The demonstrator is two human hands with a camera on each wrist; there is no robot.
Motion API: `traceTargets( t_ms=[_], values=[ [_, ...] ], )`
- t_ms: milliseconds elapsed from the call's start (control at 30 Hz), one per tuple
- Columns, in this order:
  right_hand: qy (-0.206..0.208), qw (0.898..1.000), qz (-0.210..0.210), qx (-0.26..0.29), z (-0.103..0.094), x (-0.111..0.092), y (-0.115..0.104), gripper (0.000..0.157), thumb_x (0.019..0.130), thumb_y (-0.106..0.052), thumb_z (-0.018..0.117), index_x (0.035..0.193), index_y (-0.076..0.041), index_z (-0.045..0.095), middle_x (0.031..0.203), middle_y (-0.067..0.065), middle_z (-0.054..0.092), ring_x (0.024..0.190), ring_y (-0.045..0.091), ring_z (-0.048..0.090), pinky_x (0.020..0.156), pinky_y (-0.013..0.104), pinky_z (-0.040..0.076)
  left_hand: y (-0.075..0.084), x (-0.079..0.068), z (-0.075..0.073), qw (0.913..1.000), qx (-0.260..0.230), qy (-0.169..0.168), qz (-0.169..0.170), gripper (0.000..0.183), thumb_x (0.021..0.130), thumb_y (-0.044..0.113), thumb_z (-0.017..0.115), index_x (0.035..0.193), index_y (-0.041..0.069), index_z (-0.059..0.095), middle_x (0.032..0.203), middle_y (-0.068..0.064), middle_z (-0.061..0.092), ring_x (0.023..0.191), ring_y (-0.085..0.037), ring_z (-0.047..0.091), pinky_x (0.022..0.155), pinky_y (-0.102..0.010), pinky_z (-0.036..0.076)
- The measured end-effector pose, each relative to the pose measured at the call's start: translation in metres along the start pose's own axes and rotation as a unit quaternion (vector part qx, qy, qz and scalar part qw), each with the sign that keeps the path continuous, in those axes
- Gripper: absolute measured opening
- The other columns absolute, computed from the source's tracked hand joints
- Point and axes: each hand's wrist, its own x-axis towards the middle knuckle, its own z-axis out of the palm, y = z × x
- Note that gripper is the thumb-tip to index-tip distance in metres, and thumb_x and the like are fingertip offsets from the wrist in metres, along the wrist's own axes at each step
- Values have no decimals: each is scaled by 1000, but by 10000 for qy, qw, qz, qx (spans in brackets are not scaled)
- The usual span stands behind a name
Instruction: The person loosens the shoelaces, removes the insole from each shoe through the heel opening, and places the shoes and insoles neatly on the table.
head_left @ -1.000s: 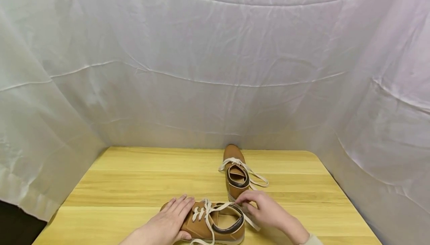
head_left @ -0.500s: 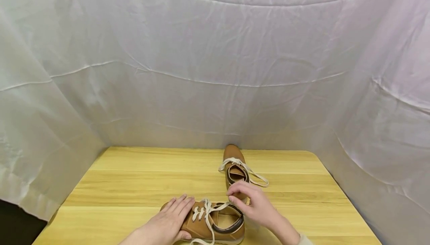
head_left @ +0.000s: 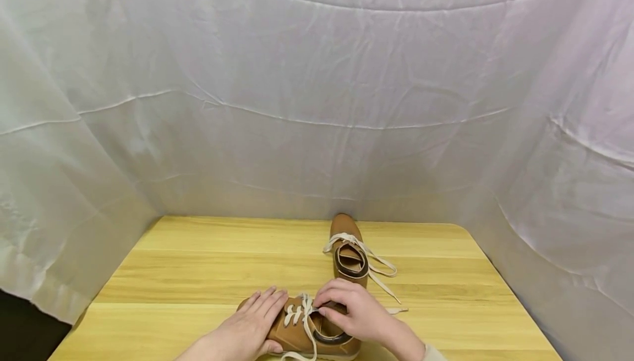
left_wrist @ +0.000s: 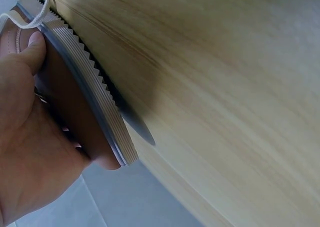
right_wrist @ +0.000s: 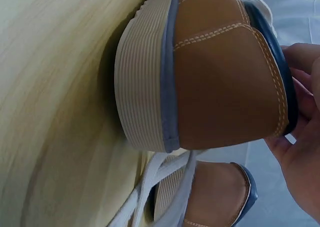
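Observation:
A brown leather shoe (head_left: 334,344) lies near the front of the table, toe to the left, with an off-white shoelace (head_left: 295,315) through its eyelets. My left hand (head_left: 250,322) rests flat over its toe, fingers straight; in the left wrist view the thumb lies along the upper above the ridged sole (left_wrist: 92,82). With bent thumb and fingers, my right hand (head_left: 354,311) pinches the lace close to the knot at the tongue, covering part of the shoe opening. In the right wrist view the heel (right_wrist: 225,92) hides the fingertips.
Behind stands a second brown shoe (head_left: 343,226), toe away from me, its laces (head_left: 381,264) trailing right onto the wooden table (head_left: 208,262). A lace end (head_left: 398,310) shows right of my right hand. Pale cloth (head_left: 307,157) hangs around the table's back and sides.
My right hand has moved left from the shoe's heel edge to the knot. Its fingers have drawn closer together at the lace. The left hand and both shoes have stayed put.

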Motion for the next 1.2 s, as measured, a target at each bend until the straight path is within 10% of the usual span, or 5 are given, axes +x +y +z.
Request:
traceTargets(
  t_ms=[667,1200],
  values=[
    [-298,9929,-305,-1109,8,9,3,16,94,-13,78,108,-20,73,112,-10,69,104,5,66,92,17,52,1,2,-3,10000,26,-66,-34,94,96,66,52,156,-4,37,159,-20,42,146,-40,41,114,-57,41],
    [116,9964,-526,-650,15,10,8,10,96,-15,76,103,-20,71,102,-11,71,93,3,66,83,12,51,0,1,0,10000,15,-11,10,93,97,67,49,156,-4,37,159,-20,42,146,-40,42,113,-58,41]
  ],
)
